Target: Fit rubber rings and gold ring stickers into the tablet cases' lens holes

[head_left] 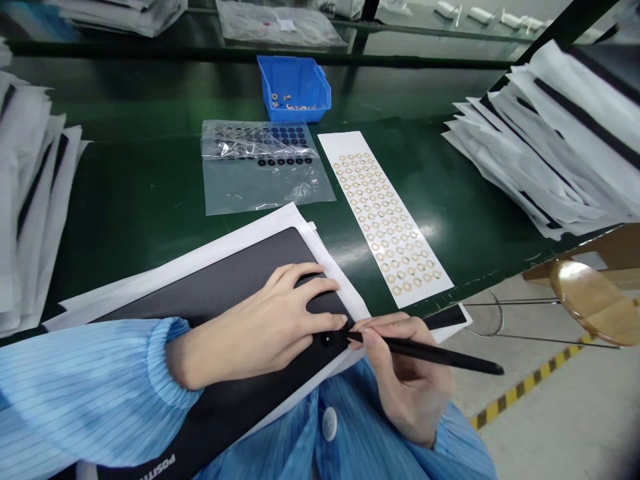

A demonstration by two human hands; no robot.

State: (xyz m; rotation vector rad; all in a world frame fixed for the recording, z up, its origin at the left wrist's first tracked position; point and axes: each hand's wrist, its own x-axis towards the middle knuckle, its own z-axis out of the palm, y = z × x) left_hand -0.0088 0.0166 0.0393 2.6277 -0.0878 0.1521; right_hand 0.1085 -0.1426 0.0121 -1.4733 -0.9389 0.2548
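Observation:
A flat black panel (240,280) with rounded corners and white lettering at its near end lies on white wrapping sheet (260,223) in front of me. My left hand (280,313) rests on it, open, fingers spread, the index fingertip close to the panel's right end. In my right hand (410,380) is a pair of black tweezers (445,357), gripped between thumb and fingers. Their tip reaches the panel beside my left index fingertip. Anything between the tips is too small to make out. Near that spot a small black round piece (327,339) shows on the panel.
Beyond the panel lie a clear bag (265,190) with black rings and a white sheet (367,193) of small tan rings. A blue bin (295,87) holds loose bits. Wrapped panels are stacked left (35,200) and right (555,147). A wooden stool (595,300) stands right.

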